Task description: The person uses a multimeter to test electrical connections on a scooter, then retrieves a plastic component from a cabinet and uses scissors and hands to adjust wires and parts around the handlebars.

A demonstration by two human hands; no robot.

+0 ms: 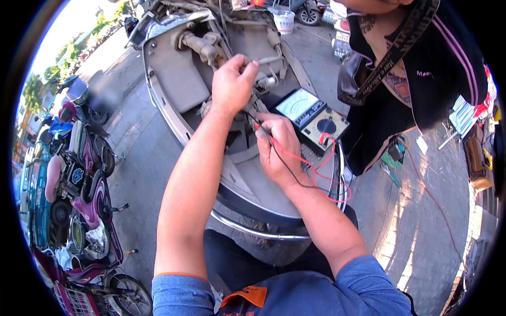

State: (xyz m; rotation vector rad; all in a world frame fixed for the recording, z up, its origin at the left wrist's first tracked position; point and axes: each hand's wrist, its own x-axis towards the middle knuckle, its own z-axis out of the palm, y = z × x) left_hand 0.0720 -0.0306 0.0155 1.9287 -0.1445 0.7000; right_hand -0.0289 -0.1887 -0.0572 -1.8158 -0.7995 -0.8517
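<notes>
In front of me is a scooter's opened front body (182, 79), its steering column and wires laid bare. My left hand (233, 84) is closed over the middle of it, thumb on top; whatever the fingers grip is hidden beneath them. Close by on the right, my right hand (280, 150) is closed around a red test probe (257, 127) above the wiring. A black lead (287, 169) also runs through this hand, though its tip cannot be made out. An analog multimeter (312, 117) lies on the body beside my right hand, a red lead (333, 150) looping from it.
A person in a dark jacket (437, 68) stands close on the right, beyond the multimeter. Parked scooters (87, 184) line the left side. A white bucket (284, 22) stands at the back, and a thin cable (429, 189) trails over the pavement at right.
</notes>
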